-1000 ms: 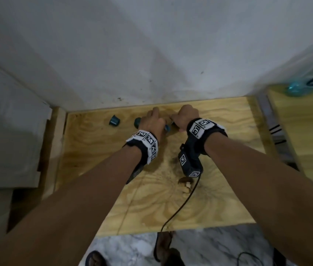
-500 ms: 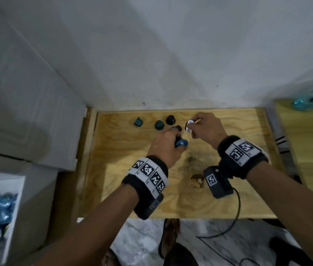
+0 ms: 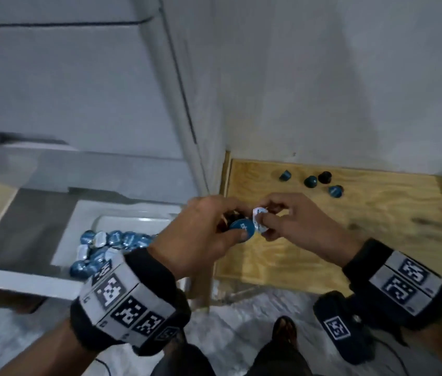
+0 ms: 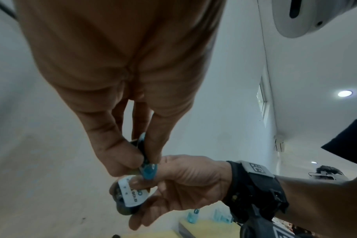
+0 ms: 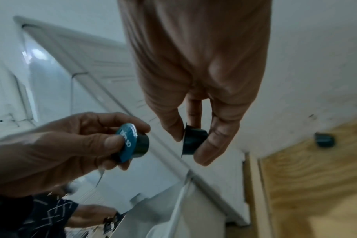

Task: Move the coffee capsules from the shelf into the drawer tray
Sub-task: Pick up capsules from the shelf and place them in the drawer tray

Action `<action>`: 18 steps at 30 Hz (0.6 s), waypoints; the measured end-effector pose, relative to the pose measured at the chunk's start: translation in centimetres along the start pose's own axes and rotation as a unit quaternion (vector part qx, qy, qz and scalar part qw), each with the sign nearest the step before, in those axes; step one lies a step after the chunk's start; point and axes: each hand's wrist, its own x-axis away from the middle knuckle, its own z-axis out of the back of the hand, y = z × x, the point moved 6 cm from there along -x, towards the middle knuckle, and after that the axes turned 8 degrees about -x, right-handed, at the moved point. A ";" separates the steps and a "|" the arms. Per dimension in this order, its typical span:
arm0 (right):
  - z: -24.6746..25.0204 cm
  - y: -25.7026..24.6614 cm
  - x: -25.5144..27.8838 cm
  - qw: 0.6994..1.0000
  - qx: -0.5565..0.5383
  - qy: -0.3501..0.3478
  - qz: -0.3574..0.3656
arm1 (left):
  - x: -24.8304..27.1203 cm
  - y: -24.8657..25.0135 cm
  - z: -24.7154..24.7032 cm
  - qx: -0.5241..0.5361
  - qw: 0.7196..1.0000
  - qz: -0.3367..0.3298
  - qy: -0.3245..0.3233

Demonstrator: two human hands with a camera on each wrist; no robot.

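My left hand (image 3: 233, 226) pinches a dark coffee capsule with a blue lid (image 3: 242, 228) between thumb and fingers. Right beside it, my right hand (image 3: 266, 221) pinches a dark capsule with a white lid (image 3: 259, 217). Both hands hover over the left edge of the plywood shelf (image 3: 377, 240). Several more capsules (image 3: 310, 181) lie at the back of the shelf. The white drawer tray (image 3: 84, 213), lower left, holds a heap of blue-lidded capsules (image 3: 111, 246). The right wrist view shows my right hand (image 5: 194, 145) round its capsule (image 5: 194, 141) and the blue-lidded capsule (image 5: 132, 143).
A white cabinet front (image 3: 79, 90) rises behind the open drawer, and a grey wall (image 3: 323, 77) stands behind the shelf. A wooden post (image 3: 201, 289) edges the shelf's left side. Below are marbled floor (image 3: 228, 321) and my feet (image 3: 285, 329).
Both hands have lifted off the back of the shelf, each with a capsule, and moved left and toward me. The view has swung left, and the drawer tray has come into sight.
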 end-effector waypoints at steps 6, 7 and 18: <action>-15.8 -3.6 -1.9 0.997 -0.016 -0.058 -0.042 | 6.9 -15.3 7.1 -0.067 0.995 0.066 -0.017; -18.1 -3.8 -2.7 0.996 -0.010 -0.068 -0.049 | 7.1 -17.8 8.1 -0.082 0.993 0.081 -0.017; -31.1 -3.8 -13.8 0.985 0.079 -0.031 -0.149 | 1.5 -33.4 9.2 -0.225 0.959 0.145 -0.091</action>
